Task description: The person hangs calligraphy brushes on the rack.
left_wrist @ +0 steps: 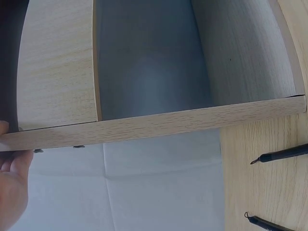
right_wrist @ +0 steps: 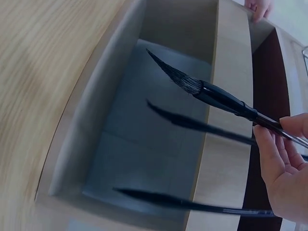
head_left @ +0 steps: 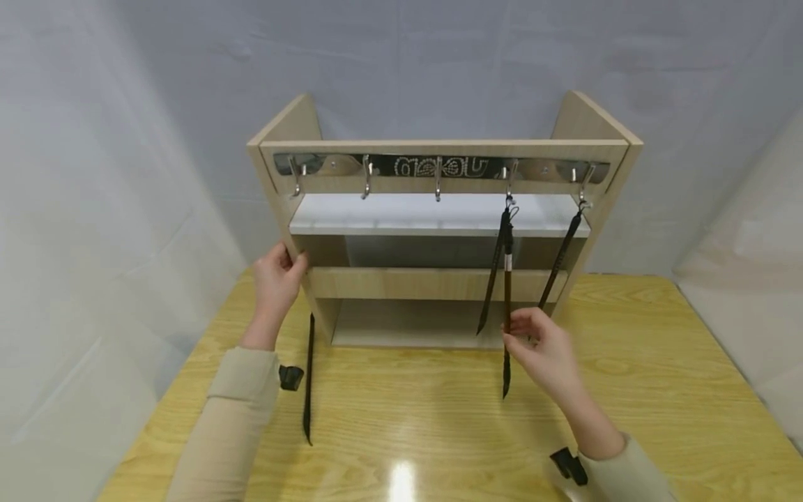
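Observation:
My right hand [head_left: 542, 352] pinches a calligraphy brush [head_left: 507, 293] low on its dark handle, between thumb and fingers. That brush is upright, bristles down, and its cord loop is right under the fourth hook [head_left: 511, 178]. Just behind it, a second brush [head_left: 493, 275] hangs tilted from the same hook. A third brush [head_left: 560, 258] hangs from the rightmost hook, its lower end partly hidden by my right hand. In the right wrist view the held brush's black bristles [right_wrist: 180, 79] point away from the hand. My left hand [head_left: 276, 279] grips the left side panel [left_wrist: 159, 126] of a wooden shelf.
The shelf [head_left: 439, 284] stands on a wood-grain table [head_left: 401, 411], with a metal hook strip [head_left: 351, 166] along its top front. At left a brush [head_left: 310, 380] lies on the table; the left wrist view shows two brushes lying there. White sheeting [head_left: 439, 70] surrounds the table.

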